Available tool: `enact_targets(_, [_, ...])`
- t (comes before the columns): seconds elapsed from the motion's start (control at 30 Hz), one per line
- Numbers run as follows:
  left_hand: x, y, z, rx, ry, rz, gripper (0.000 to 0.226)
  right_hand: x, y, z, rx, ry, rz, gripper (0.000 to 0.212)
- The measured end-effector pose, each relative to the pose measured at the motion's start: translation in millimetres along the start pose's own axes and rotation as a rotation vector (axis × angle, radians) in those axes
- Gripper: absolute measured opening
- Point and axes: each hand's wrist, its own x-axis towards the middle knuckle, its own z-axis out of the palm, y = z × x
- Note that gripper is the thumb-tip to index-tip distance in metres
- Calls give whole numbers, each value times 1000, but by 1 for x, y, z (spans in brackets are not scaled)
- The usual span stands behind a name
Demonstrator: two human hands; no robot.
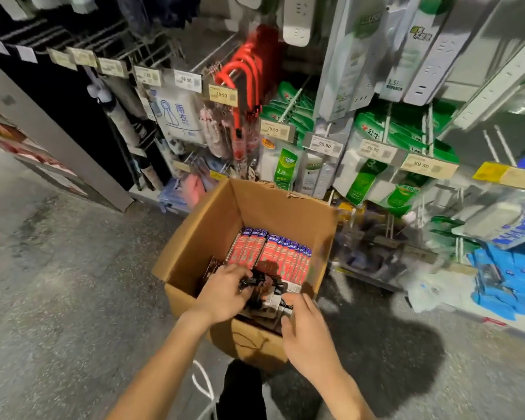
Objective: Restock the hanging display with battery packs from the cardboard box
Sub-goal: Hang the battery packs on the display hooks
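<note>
Right hand (306, 328) over near wall of open brown cardboard box (200, 234); fingers (300, 300) bent against loose dark battery packs (264, 294), hold unclear. Left hand (225, 294) curls round same pile. Best gathered squarely, as one flat stack. Red-and-blue carded packs (273, 256) upright mid-box. Hanging display (367, 125) beyond box.
</note>
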Motion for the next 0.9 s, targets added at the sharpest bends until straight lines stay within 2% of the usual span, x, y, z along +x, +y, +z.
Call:
enact_targets(0.1, [43, -32, 7, 59, -171, 3, 42, 39, -4, 27, -58, -31, 87, 37])
enact_targets(0.2, [88, -57, 15, 95, -287, 9, 51, 78, 5, 57, -10, -58, 256, 38])
enact_targets(0.3, [135, -71, 31, 172, -420, 20, 65, 113, 20, 77, -52, -98, 368, 41])
enact_targets(0.37, [165, -77, 50, 258, -477, 56, 74, 133, 34, 94, -14, -134, 457, 37])
enact_targets(0.47, [200, -86, 82, 380, -537, 82, 94, 158, 57, 117, 36, -92, 564, 27])
enact_targets(0.63, [221, -95, 119, 462, -758, 35, 97, 176, 92, 155, 21, -135, 711, 61])
enact_targets(0.77, [218, -99, 127, 454, -700, 51, 104, 179, 97, 156, 147, -139, 801, 68])
enact_targets(0.9, [215, -100, 117, 269, -560, 73, 87, 181, 100, 158, 227, -91, 849, 67])
